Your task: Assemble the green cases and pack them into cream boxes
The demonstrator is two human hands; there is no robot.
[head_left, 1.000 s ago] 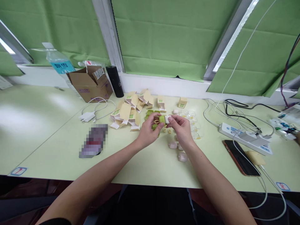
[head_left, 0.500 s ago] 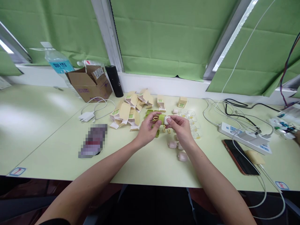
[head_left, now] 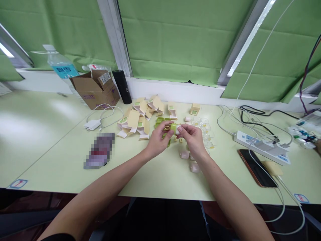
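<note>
Above the middle of the table, my left hand (head_left: 159,139) is closed around a small green case (head_left: 173,127) with a tan loop at its left end. My right hand (head_left: 192,136) pinches a white rounded block (head_left: 178,129) at the case's right end; the block is partly inside the case. Fingers hide much of both. Other green cases (head_left: 159,119) lie just behind my left hand. Small tan loops (head_left: 180,140) rest between my hands. Pale pink rounded blocks (head_left: 184,154) lie near my right wrist, and clear plastic shells (head_left: 205,126) with yellow spots are beyond my right hand.
Opened cream cartons (head_left: 132,120) are heaped at back left; one carton (head_left: 195,109) stands upright behind. A cardboard box (head_left: 96,92), black flask (head_left: 122,87) and white charger (head_left: 92,125) are left. At right are a power strip (head_left: 260,147), phone (head_left: 255,167) and cables.
My right hand has shifted slightly left, toward my left hand. Less of the white block shows, and it sits deeper in the green case.
</note>
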